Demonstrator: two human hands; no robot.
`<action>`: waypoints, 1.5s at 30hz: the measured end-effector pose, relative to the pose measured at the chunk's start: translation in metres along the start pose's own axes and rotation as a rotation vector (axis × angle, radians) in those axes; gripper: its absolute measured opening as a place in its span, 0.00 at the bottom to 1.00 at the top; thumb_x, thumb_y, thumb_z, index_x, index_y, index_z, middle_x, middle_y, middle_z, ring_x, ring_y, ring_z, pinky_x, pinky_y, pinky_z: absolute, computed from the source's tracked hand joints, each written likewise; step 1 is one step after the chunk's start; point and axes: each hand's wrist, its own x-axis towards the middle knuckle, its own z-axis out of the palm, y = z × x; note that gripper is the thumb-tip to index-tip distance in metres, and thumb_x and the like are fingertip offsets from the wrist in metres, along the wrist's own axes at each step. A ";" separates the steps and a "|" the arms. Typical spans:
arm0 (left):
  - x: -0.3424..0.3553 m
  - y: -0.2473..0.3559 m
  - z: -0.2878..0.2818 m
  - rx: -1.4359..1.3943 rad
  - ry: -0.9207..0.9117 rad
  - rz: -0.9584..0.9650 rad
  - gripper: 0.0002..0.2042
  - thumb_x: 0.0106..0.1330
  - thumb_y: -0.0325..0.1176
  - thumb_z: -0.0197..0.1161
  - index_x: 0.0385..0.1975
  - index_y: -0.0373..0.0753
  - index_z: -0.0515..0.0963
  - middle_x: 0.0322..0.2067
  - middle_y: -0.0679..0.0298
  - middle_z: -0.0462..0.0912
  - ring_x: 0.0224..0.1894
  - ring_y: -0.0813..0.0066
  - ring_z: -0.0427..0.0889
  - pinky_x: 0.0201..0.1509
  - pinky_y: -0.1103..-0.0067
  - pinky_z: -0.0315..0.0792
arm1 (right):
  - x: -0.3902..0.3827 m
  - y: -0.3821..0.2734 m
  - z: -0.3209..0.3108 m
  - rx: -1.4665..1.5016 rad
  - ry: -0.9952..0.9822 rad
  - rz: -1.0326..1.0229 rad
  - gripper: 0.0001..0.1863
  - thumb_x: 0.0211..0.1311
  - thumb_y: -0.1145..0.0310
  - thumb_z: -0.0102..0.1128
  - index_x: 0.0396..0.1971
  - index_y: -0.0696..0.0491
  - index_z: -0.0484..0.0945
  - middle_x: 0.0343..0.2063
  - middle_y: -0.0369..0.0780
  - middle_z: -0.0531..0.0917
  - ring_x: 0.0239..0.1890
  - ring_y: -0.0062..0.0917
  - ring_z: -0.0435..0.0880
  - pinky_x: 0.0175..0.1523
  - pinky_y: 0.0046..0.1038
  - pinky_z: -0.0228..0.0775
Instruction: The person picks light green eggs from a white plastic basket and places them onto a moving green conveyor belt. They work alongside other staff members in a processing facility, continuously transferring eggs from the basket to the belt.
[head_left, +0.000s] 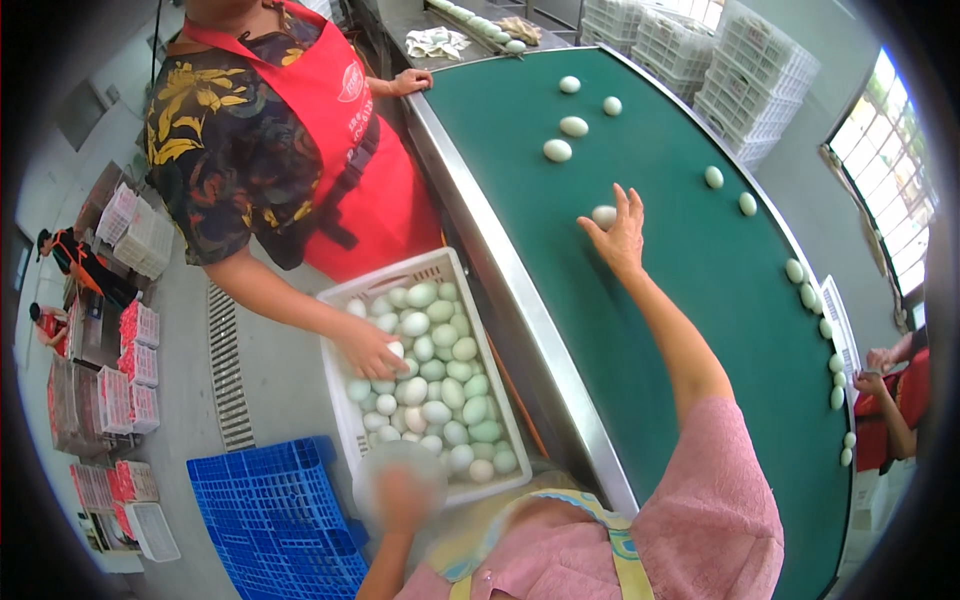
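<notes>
My right hand (622,238) stretches over the green conveyor belt (660,330), thumb and fingers spread. A pale egg (603,216) lies just beyond its palm, between thumb and fingers; whether they touch it cannot be made out. My left hand (405,497) is blurred at the near corner of a white plastic crate (342,400), its fingers unreadable. Many white and pale green eggs (440,345) fill the crate. A co-worker in a red apron (375,215) has one hand (368,348) among these eggs and the other (412,82) on the belt's metal edge.
Loose eggs (573,126) dot the far part of the belt, and others (808,296) line its right edge. A blue plastic pallet (275,515) lies on the floor at left. White crates (750,80) are stacked behind the belt. Another person (905,400) stands at far right.
</notes>
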 end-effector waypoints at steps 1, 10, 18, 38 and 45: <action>0.001 0.001 -0.002 0.001 -0.008 -0.006 0.19 0.48 0.37 0.72 0.39 0.36 0.77 0.42 0.53 0.78 0.49 0.52 0.74 0.54 0.63 0.69 | 0.006 -0.001 0.007 -0.011 -0.017 -0.011 0.48 0.47 0.54 0.75 0.68 0.44 0.59 0.68 0.49 0.56 0.67 0.44 0.62 0.64 0.41 0.65; 0.010 0.011 -0.010 0.008 -0.036 -0.015 0.15 0.48 0.34 0.70 0.34 0.37 0.78 0.38 0.55 0.79 0.44 0.51 0.76 0.50 0.64 0.72 | 0.075 -0.009 0.033 -0.078 -0.147 -0.087 0.63 0.30 0.56 0.84 0.71 0.33 0.51 0.73 0.49 0.35 0.71 0.49 0.53 0.60 0.42 0.72; 0.018 0.030 -0.035 0.059 -0.098 -0.143 0.13 0.49 0.34 0.68 0.35 0.38 0.78 0.37 0.55 0.79 0.42 0.53 0.78 0.45 0.66 0.75 | 0.126 0.021 0.074 -0.451 -0.342 -0.270 0.33 0.45 0.39 0.70 0.51 0.41 0.81 0.65 0.52 0.62 0.64 0.47 0.64 0.63 0.45 0.65; 0.003 0.022 -0.025 0.010 0.086 -0.208 0.14 0.52 0.40 0.68 0.35 0.40 0.78 0.37 0.63 0.80 0.42 0.63 0.79 0.38 0.72 0.77 | 0.112 0.069 0.028 -0.333 -0.501 -0.251 0.31 0.51 0.42 0.67 0.51 0.46 0.80 0.58 0.51 0.70 0.59 0.42 0.72 0.61 0.39 0.66; 0.000 0.019 -0.027 -0.041 0.123 -0.196 0.19 0.56 0.40 0.65 0.46 0.38 0.77 0.43 0.58 0.80 0.47 0.58 0.78 0.47 0.69 0.76 | 0.024 0.031 -0.041 -0.404 -0.368 -0.058 0.32 0.50 0.42 0.68 0.51 0.47 0.81 0.57 0.49 0.69 0.56 0.40 0.75 0.60 0.38 0.67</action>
